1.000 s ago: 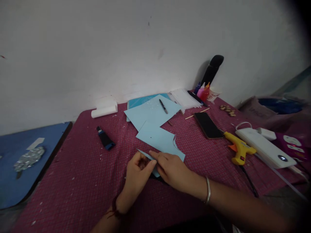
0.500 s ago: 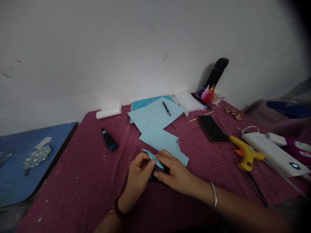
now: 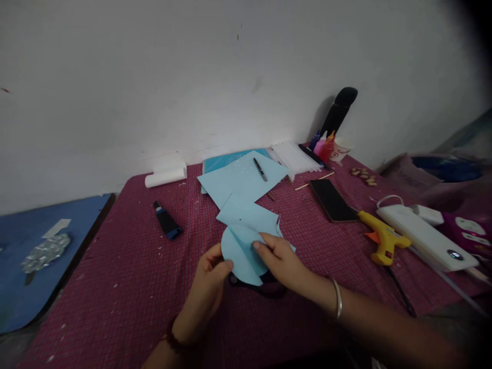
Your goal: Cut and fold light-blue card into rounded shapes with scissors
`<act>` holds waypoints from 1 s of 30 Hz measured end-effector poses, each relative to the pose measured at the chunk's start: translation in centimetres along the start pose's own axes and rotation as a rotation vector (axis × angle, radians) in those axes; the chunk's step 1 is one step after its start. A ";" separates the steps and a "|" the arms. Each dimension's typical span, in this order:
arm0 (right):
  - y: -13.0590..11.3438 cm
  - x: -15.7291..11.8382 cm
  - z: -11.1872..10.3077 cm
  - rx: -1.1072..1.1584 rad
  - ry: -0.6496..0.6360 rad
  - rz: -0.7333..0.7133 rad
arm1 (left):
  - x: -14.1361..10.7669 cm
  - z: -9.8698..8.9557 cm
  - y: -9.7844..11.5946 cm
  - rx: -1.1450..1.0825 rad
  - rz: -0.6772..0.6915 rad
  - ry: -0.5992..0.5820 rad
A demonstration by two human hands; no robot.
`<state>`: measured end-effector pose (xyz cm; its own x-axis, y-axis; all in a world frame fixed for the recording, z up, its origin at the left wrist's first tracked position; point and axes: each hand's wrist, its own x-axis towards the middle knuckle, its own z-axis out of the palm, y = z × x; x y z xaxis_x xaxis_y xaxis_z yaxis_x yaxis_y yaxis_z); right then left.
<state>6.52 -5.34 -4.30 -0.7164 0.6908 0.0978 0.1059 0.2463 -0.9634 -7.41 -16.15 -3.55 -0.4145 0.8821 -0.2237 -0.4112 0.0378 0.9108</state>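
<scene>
A light-blue paper circle (image 3: 241, 256), creased and partly opened out, is held up between my two hands. My left hand (image 3: 211, 277) pinches its left edge between thumb and fingers. On the opposite side, my right hand (image 3: 282, 259) grips the paper with the thumb on top. Just under the circle lies a dark object, mostly hidden, perhaps scissors (image 3: 233, 279). Behind the circle rests a cut sheet of light-blue paper (image 3: 249, 212), with a larger light-blue sheet (image 3: 226, 177) beyond it and a black pen (image 3: 260, 169) on top.
A blue-black tool (image 3: 167, 221) lies to the left, a white roll (image 3: 166, 176) at the back. On the right are a phone (image 3: 332, 200), a yellow glue gun (image 3: 385, 238), a white power bank (image 3: 426, 237) and glue sticks (image 3: 294, 158). A paper cup (image 3: 341, 149) stands near the wall.
The blue paper, folded up narrow between my hands before, is now spread into a circle. My hands have moved apart slightly, and the view has shifted a little.
</scene>
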 end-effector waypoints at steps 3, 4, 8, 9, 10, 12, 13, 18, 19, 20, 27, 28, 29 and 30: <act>0.7 0.8 -0.5 0.243 0.044 0.142 | 0.4 -0.7 1.2 -0.078 -0.001 0.088; 0.8 0.9 -0.7 0.313 0.048 0.169 | 0.6 -0.9 1.5 -0.079 0.007 0.128; 0.7 1.1 -0.8 0.446 0.054 0.227 | 1.3 -1.4 2.0 -0.031 0.080 0.238; 0.7 1.1 -0.8 0.445 0.059 0.227 | 1.5 -1.4 2.0 -0.019 0.111 0.250; 0.7 1.1 -0.8 0.433 0.064 0.223 | 1.7 -1.4 1.8 -0.004 0.139 0.258; 0.9 1.2 -1.0 0.373 0.073 0.194 | 2.0 -1.5 1.5 0.030 0.179 0.277; 1.0 1.3 -1.1 0.332 0.075 0.174 | 2.1 -1.6 1.3 0.045 0.187 0.288; 1.5 2.0 -1.8 0.121 0.093 0.051 | 2.7 -2.2 0.5 0.081 0.217 0.308; 1.6 2.1 -1.9 0.087 0.102 0.027 | 2.8 -2.2 0.4 0.096 0.237 0.309; 1.8 2.2 -1.9 0.058 0.109 0.006 | 2.8 -2.3 0.4 0.117 0.261 0.314; 2.3 2.5 -1.8 0.098 0.140 0.019 | 2.7 -2.1 0.6 0.154 0.280 0.280; 2.2 2.6 -1.8 0.131 0.136 0.035 | 2.8 -2.1 0.6 0.135 0.239 0.235; 2.1 2.6 -1.8 0.163 0.134 0.054 | 2.8 -2.1 0.5 0.113 0.187 0.183; 2.1 2.6 -1.8 0.194 0.134 0.074 | 2.8 -2.0 0.4 0.087 0.129 0.132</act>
<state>6.10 -1.86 -5.59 -0.6126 0.7891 0.0447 0.0115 0.0654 -0.9978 -10.40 -14.59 -4.55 -0.5640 0.8136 -0.1414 -0.2787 -0.0264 0.9600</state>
